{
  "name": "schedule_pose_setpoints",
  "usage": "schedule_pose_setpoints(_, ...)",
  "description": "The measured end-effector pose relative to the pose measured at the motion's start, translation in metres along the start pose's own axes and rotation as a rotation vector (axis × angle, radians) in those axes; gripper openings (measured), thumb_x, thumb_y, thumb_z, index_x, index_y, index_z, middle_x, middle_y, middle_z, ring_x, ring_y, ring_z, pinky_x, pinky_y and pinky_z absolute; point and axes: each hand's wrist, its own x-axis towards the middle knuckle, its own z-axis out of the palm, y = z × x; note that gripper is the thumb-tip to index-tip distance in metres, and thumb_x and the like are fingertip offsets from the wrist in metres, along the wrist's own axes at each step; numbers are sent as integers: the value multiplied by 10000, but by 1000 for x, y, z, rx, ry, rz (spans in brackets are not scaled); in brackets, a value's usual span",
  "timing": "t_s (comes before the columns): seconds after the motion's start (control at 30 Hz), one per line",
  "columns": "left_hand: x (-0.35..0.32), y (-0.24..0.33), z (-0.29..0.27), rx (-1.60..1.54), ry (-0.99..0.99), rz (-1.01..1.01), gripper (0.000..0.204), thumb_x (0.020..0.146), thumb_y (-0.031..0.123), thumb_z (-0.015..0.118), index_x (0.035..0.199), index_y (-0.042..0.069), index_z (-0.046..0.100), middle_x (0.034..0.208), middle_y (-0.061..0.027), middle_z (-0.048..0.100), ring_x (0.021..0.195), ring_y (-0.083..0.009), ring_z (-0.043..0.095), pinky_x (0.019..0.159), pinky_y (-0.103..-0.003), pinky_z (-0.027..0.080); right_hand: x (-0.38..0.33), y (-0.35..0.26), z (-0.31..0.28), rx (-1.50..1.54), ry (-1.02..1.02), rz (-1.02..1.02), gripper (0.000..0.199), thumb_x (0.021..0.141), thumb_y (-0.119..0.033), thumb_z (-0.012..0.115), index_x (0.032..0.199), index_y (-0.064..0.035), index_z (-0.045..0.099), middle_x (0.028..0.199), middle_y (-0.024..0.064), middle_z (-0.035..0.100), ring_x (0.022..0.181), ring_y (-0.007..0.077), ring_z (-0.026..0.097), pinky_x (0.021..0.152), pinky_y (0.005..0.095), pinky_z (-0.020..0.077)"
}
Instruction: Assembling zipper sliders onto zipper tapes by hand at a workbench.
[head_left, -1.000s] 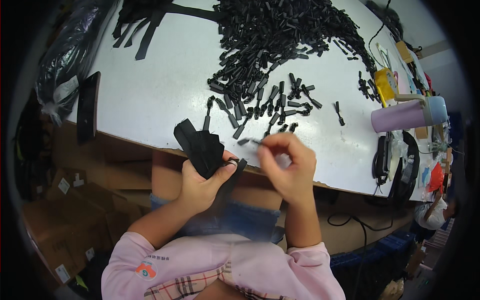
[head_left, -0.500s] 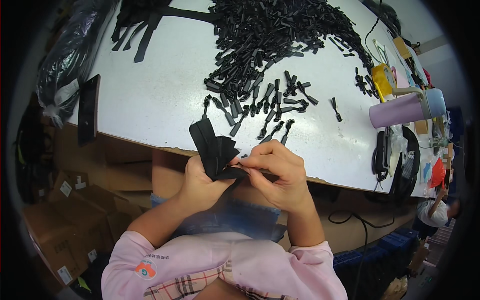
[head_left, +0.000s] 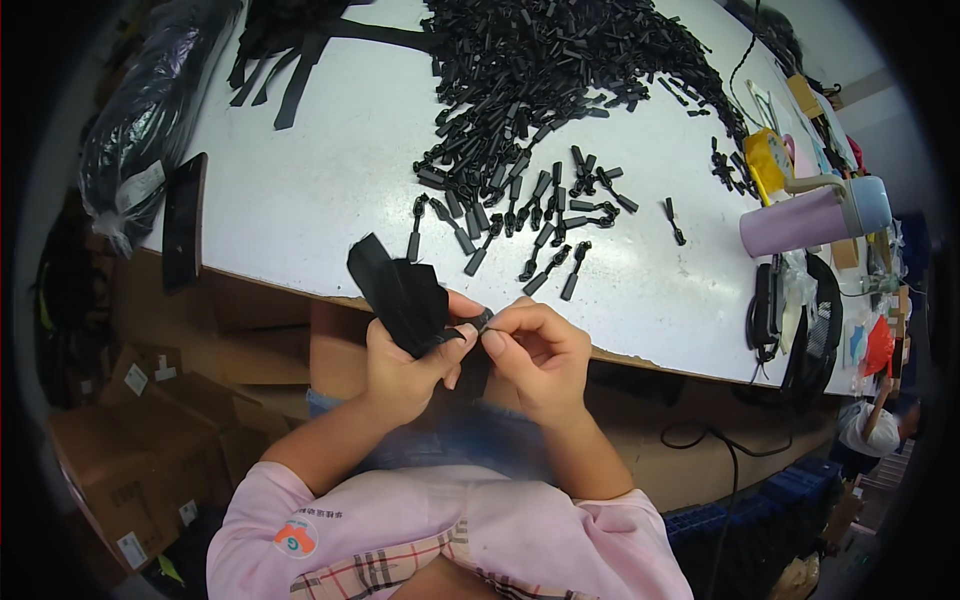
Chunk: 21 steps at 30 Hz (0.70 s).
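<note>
My left hand (head_left: 400, 378) is closed round a folded bundle of black zipper tape (head_left: 398, 295), its layered ends sticking up past the thumb. In front of my body, just off the table's near edge, my right hand (head_left: 547, 362) pinches a small dark piece (head_left: 481, 320), which looks like a zipper slider. It touches the fingertips of the left hand too; fingers hide most of it. Beyond my hands, several loose black zipper sliders with long pulls (head_left: 543, 236) lie scattered on the white table (head_left: 310, 190).
A large heap of sliders (head_left: 540, 70) covers the far middle. Black strips (head_left: 292, 90) lie far left, near a phone (head_left: 183, 222) and a plastic-wrapped roll (head_left: 150, 120). A lilac bottle (head_left: 790, 230) lies at the right. Cardboard boxes (head_left: 130, 440) stand below left.
The tape bundle has swung left and tilted in my left hand. My right hand has shifted slightly left and down, and the small dark piece now shows between the fingertips.
</note>
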Motion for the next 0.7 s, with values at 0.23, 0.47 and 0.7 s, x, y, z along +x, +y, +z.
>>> schedule_pose_setpoints(0.23,2,5,-7,17,-150,-83,121,723,-8,555,841,-29,537,821,-73,509,512,-70,450,376,-162,357,4,-10,-17,212,-157,391,60,756,-12,565,770,28,523,659,18,519,470,17,414,383,155,291)
schedule_pose_setpoints(0.47,3,5,-1,67,-70,-49,128,724,-9,547,850,-32,540,836,-75,508,517,-64,443,381,-159,347,-4,-7,2,-3,27,193,51,766,-2,549,790,26,515,658,3,500,561,19,445,463,143,351)
schedule_pose_setpoints(0.7,3,4,-2,85,-84,-73,120,724,-8,547,842,-30,541,836,-71,509,513,-59,438,379,-159,341,2,-10,-15,324,-84,508,61,767,-15,546,788,23,504,622,6,485,451,14,383,377,149,296)
